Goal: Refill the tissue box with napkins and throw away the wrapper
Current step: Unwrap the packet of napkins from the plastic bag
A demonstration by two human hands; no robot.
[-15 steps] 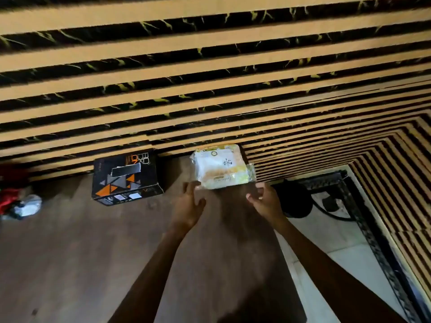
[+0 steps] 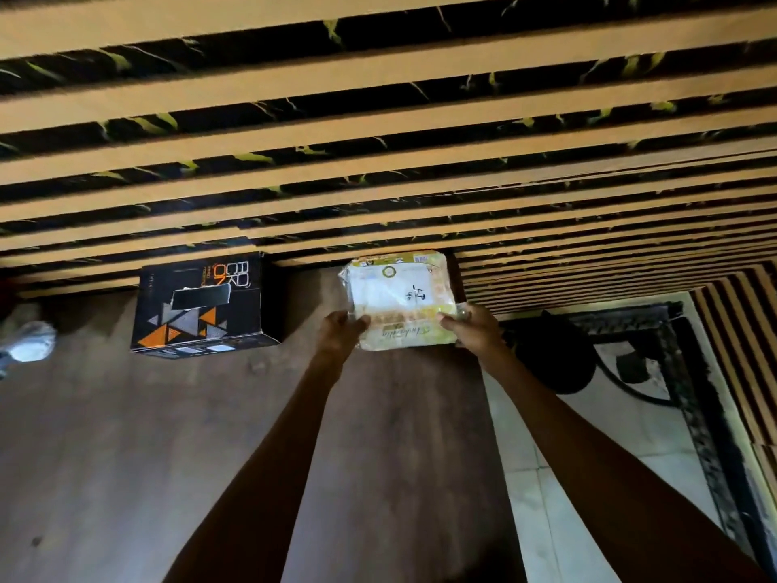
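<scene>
A napkin pack in clear wrapper with white, yellow and green print lies at the far edge of the brown table, against the slatted wall. My left hand grips its near left corner. My right hand grips its near right corner. Both arms reach straight out over the table. To the left of the pack stands a black tissue box with orange and grey triangles and a dark slot on top.
A crumpled white object lies at the table's left edge. The table ends on the right; below are pale floor tiles, a round black object with a cable, and a dark ornate border.
Both hands have closed on the near corners of the napkin pack; half a second ago they were just short of it. The view has moved closer.
</scene>
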